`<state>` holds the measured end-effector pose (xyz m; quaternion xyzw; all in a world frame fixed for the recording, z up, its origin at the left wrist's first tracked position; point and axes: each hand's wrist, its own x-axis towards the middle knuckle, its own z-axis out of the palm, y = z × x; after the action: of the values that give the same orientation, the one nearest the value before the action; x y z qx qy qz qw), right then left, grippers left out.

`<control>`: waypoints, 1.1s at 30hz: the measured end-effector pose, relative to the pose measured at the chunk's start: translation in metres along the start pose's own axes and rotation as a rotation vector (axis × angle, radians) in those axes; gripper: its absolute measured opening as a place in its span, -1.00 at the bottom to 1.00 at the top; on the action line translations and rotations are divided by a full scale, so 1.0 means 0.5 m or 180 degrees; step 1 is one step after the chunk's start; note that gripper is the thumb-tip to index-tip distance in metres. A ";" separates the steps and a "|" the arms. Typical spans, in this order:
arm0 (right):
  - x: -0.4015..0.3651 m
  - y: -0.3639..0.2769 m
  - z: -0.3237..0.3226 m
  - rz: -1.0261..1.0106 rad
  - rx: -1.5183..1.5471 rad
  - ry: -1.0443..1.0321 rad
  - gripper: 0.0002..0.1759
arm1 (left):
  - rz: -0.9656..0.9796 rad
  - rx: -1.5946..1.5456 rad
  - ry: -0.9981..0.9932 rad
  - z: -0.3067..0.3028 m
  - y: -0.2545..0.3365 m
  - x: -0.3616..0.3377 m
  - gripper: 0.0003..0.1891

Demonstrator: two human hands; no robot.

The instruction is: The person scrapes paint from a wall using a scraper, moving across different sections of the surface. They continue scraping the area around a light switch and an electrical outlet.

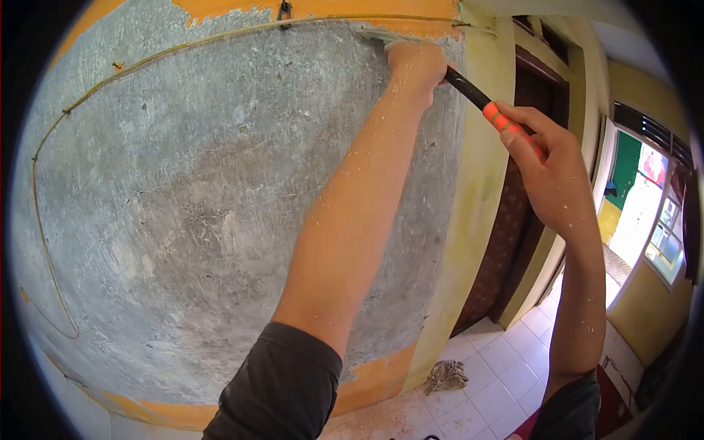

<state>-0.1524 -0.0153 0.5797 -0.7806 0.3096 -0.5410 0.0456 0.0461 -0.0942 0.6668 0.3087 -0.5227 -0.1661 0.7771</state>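
Your left hand (418, 67) clasps the stiff-looking scraper (467, 88) near its blade (375, 34); your right hand (550, 161), its orange grip (496, 114). Hold there.

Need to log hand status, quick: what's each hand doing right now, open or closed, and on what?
Left hand: closed on the tool, near its head.
Right hand: closed, holding its orange grip.

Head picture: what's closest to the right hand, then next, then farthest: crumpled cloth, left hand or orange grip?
1. Orange grip: in the right hand.
2. Left hand: up and left, on the black shaft.
3. Crumpled cloth: down on the floor.
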 end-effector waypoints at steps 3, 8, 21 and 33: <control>-0.033 0.011 0.000 -0.0281 0.0165 -0.0004 -0.67 | 0.1745 0.1786 -0.0754 -0.047 -0.141 0.051 -0.81; -0.006 0.047 0.050 -0.0463 0.0196 0.0381 -0.66 | 0.0835 0.1661 -0.0626 -0.009 -0.038 0.038 -0.81; -0.027 0.079 0.035 -0.0315 0.0456 -0.0001 -0.62 | 0.0090 0.1162 -0.0378 0.012 -0.064 -0.011 -0.77; 0.005 0.144 -0.005 -0.0468 0.0668 -0.0171 -0.61 | -0.0155 0.0774 -0.0127 0.055 -0.071 -0.024 -0.79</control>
<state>-0.1854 -0.0740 0.5535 -0.8063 0.1919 -0.5513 0.0955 0.0185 -0.1227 0.6423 0.4099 -0.5467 -0.1264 0.7191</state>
